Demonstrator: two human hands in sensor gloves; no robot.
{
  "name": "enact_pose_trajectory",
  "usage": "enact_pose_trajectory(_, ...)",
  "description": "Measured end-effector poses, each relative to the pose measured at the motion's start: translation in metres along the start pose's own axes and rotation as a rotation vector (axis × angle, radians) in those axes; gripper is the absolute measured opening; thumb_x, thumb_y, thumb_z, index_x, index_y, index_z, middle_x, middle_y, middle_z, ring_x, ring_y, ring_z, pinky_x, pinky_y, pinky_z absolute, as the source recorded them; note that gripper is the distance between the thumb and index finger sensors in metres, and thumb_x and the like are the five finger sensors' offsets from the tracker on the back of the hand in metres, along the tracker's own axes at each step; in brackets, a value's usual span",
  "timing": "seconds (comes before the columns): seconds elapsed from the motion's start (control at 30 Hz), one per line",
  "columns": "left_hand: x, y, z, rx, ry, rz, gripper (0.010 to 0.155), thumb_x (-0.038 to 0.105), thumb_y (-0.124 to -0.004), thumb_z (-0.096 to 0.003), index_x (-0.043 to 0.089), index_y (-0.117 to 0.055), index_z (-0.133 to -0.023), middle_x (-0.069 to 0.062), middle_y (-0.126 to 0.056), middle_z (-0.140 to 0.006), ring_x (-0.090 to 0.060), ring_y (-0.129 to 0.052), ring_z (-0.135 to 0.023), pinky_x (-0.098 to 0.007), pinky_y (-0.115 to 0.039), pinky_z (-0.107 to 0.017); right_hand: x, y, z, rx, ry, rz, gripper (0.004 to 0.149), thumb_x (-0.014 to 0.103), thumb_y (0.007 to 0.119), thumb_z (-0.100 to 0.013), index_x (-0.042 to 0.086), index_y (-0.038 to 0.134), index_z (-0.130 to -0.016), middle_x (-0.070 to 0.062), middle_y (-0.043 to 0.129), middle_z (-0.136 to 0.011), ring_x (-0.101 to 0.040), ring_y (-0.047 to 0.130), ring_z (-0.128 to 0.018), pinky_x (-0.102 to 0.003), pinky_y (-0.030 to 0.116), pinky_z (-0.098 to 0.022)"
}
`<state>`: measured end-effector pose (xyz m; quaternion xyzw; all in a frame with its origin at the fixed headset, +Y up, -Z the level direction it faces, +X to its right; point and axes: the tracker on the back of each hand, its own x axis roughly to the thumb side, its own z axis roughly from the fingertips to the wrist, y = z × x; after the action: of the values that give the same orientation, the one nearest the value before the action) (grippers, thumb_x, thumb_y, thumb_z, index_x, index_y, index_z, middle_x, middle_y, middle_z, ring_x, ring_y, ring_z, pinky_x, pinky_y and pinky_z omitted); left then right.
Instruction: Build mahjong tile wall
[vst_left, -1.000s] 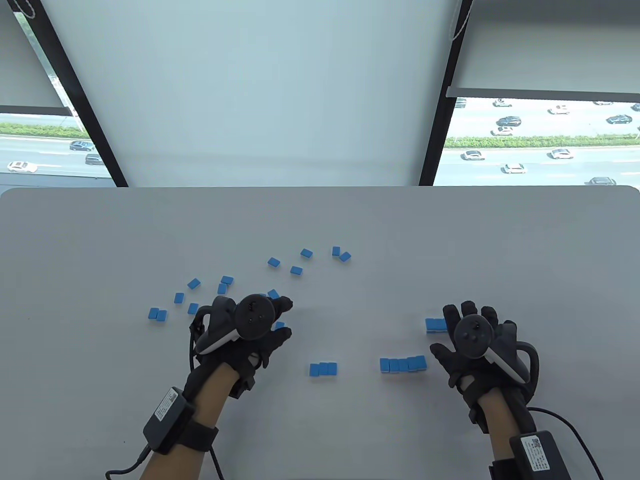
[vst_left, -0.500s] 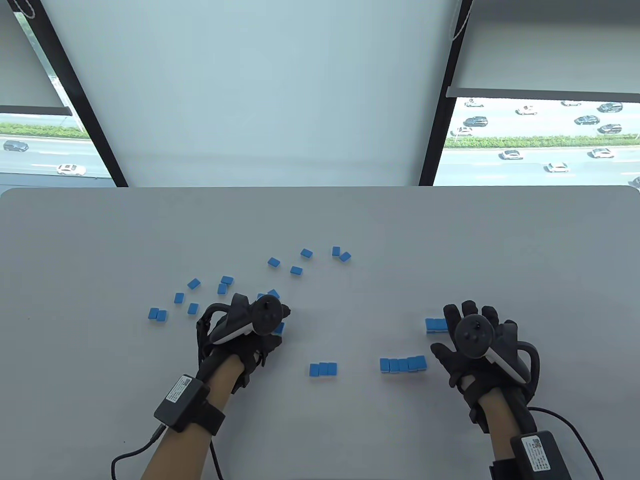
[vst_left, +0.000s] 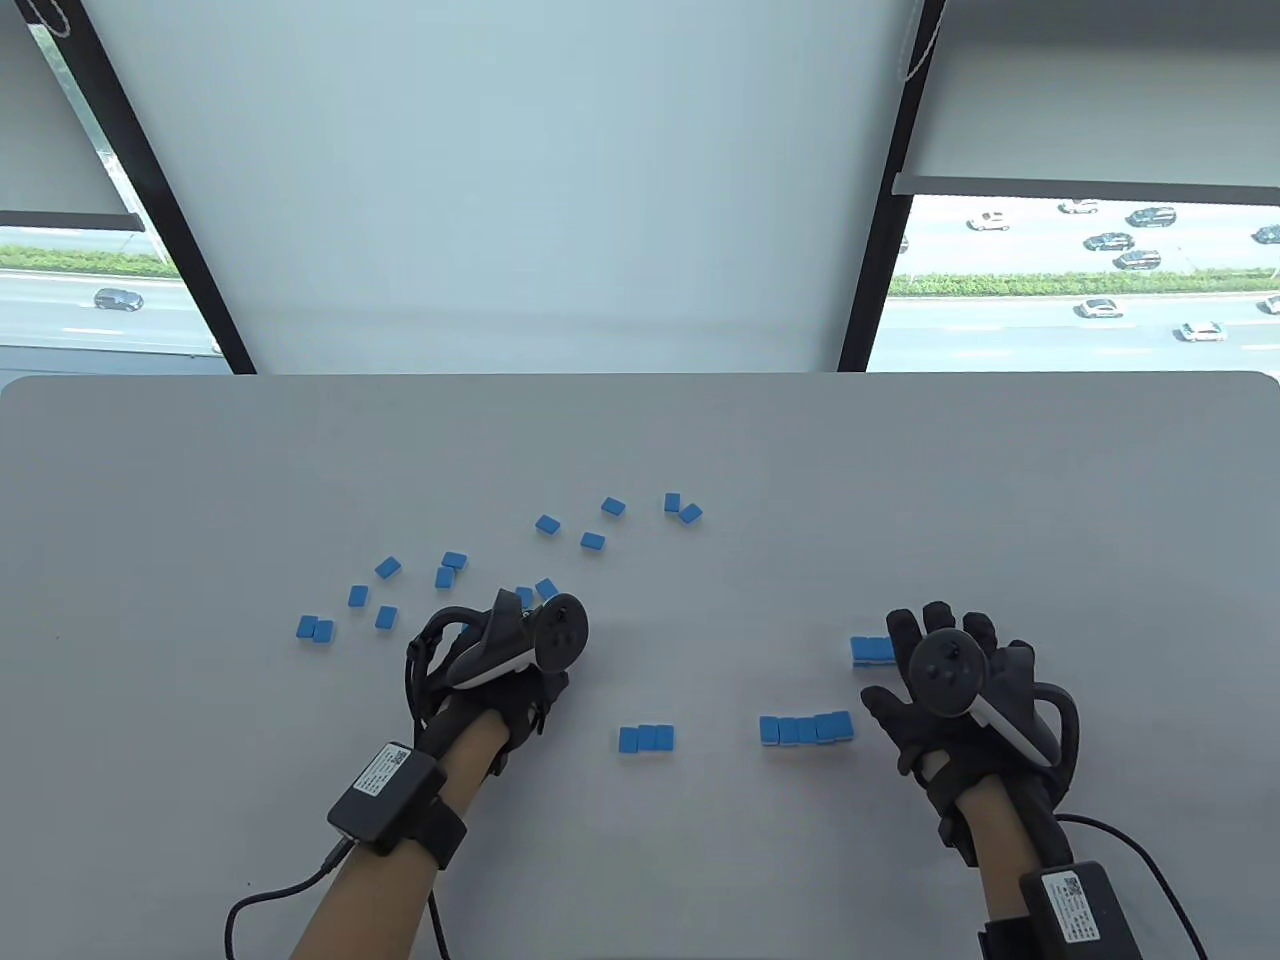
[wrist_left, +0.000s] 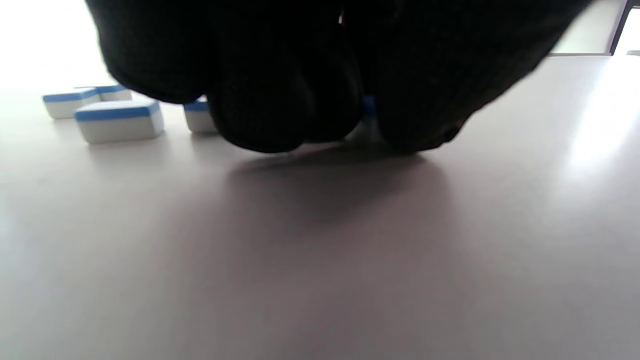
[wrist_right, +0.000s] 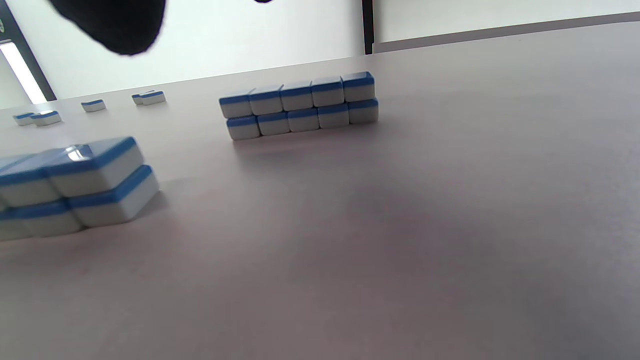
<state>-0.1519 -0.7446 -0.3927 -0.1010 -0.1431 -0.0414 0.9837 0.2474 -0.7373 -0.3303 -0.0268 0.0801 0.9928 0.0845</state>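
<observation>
Hidden or cut off:
- left hand (vst_left: 500, 680): fingers under the tracker (vst_left: 520, 635); grasp unreadable.
- tile (wrist_left: 369, 107) between its fingers: only a blue sliver shows.
- two-tier stack (wrist_right: 65, 187), left of the five-wide wall (wrist_right: 300, 105): cropped by the frame edge.

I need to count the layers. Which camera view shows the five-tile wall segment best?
The right wrist view: it sees the five-tile wall segment from the side, two layers high, blue above white. The table view shows only its blue tops, in one row. The left wrist view does not show it.

Left hand (vst_left: 500, 665) among scattered blue tiles (vst_left: 545, 524), right hand (vst_left: 950, 690) flat.
</observation>
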Motion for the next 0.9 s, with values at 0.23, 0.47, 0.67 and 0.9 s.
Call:
enact_pose_trajectory(0.23,0.0,0.02,0.028,0.048,0.004,0.105,0.059,0.043,-0.092,-0.0388,0.023,-0.079,-0.093,0.0,-0.091,-0.081,-0.02,-0.1,-0.057,-0.051,-0.083,-0.053,0.001,0.0,0.0,0.003,-0.003,0.001,0.08,0.066,0.066,-0.045,0.038,0.026,-0.108,0.0,0.016,-0.116,-0.041,0.015,-0.104,-0.066,0.014,-0.067)
enact_pose_trajectory(0.47,0.006,0.027,0.061,0.134,-0.039,0.165,0.059,0.045,-0.092,-0.0387,0.024,-0.079,-0.093,0.002,-0.092,-0.08,-0.019,-0.101,-0.057,-0.05,-0.084,-0.052,0.002,0.0,0.0,-0.002,-0.007,0.0,0.08,0.066,0.066,-0.045,0.038,0.025,-0.108,0.0,0.016,-0.116,-0.041,0.015,-0.104,-0.066,0.014,-0.067)
enact_pose_trajectory(0.67,0.023,0.012,0.067,0.107,-0.086,0.188,0.06,0.045,-0.092,-0.0387,0.023,-0.078,-0.093,0.002,-0.092,-0.08,-0.018,-0.102,-0.058,-0.05,-0.085,-0.052,0.002,0.001,0.0,0.006,-0.006,0.001,0.08,0.066,0.066,-0.045,0.038,0.025,-0.108,0.0,0.016,-0.116,-0.041,0.015,-0.104,-0.066,0.014,-0.067)
enact_pose_trajectory(0.9,0.041,-0.007,0.057,0.026,-0.12,0.144,0.061,0.045,-0.092,-0.0387,0.022,-0.077,-0.093,0.002,-0.091,-0.081,-0.021,-0.101,-0.06,-0.051,-0.084,-0.053,0.003,0.003,-0.001,0.011,-0.005,0.011,0.08,0.066,0.066,-0.045,0.038,0.025,-0.108,0.0,0.016,-0.116,-0.041,0.015,-0.104,-0.066,0.014,-0.067)
